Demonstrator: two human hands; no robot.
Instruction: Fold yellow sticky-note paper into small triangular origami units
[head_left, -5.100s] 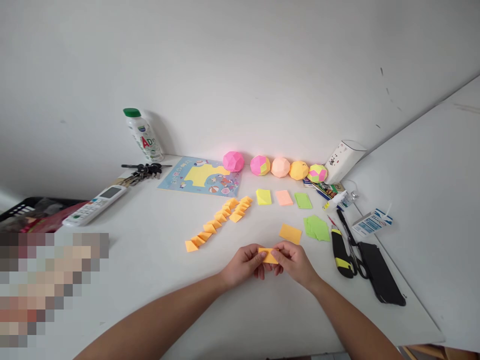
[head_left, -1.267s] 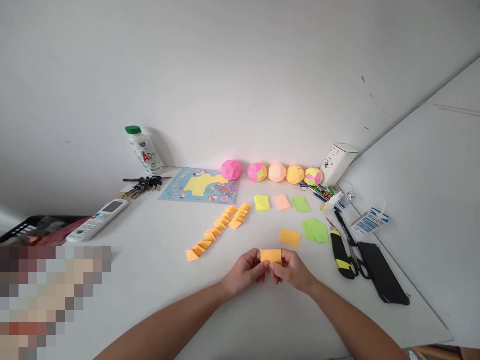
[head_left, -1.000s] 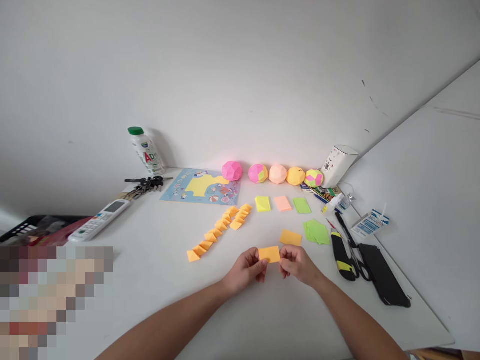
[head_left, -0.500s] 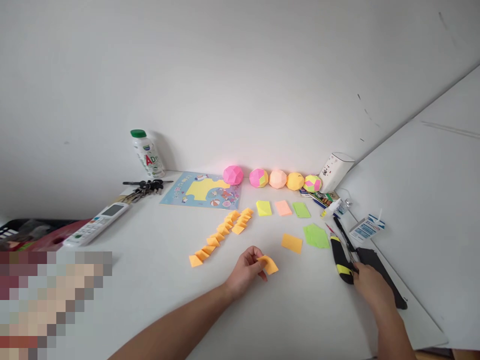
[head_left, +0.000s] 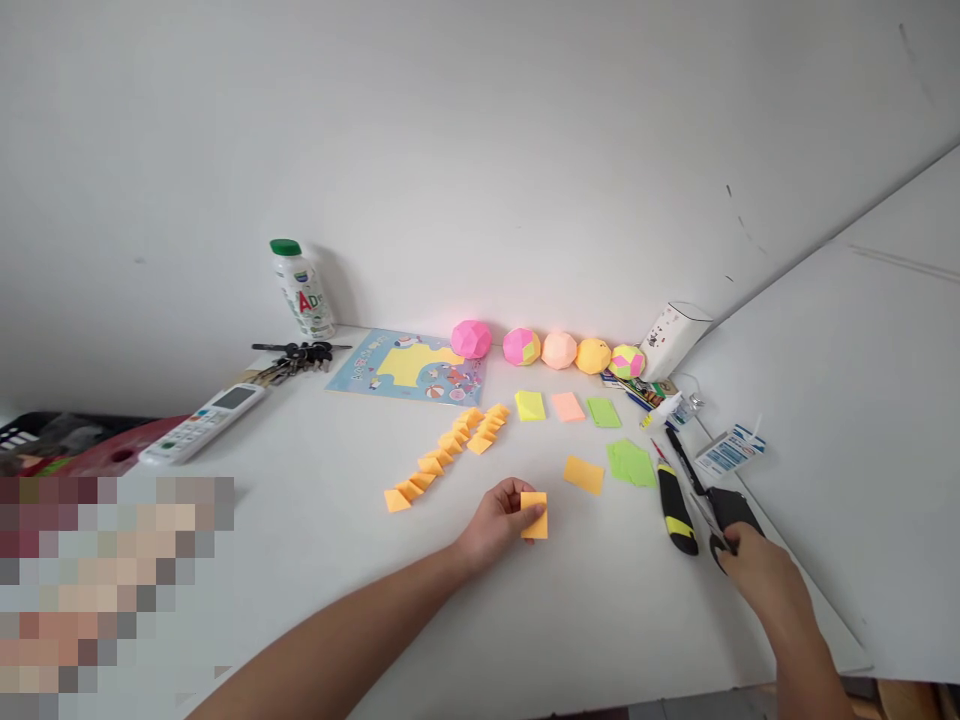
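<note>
One head-worn camera looks forward and down from above the near side of the white surface (head_left: 600,610), fairly near the left grip (head_left: 508,522) and right grip (head_left: 750,560), its wide frame reaching the wall (head_left: 480,150) behind

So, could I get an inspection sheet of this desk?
Surface: white tabletop, things spread over it.
Job's things: orange paper; folded orange pieces in two rows; loose orange sheet; green sheets; scissors.
Clutter: bottle, keys, remote at left; utility knife, black pouch at right; five faceted balls by the back wall.
Hands: left hand pinches the orange paper; right hand is at the scissors' handles, grip unclear.
Cables: nothing clearly seen.
Surroundings: side wall at right; black basket at far left.
</note>
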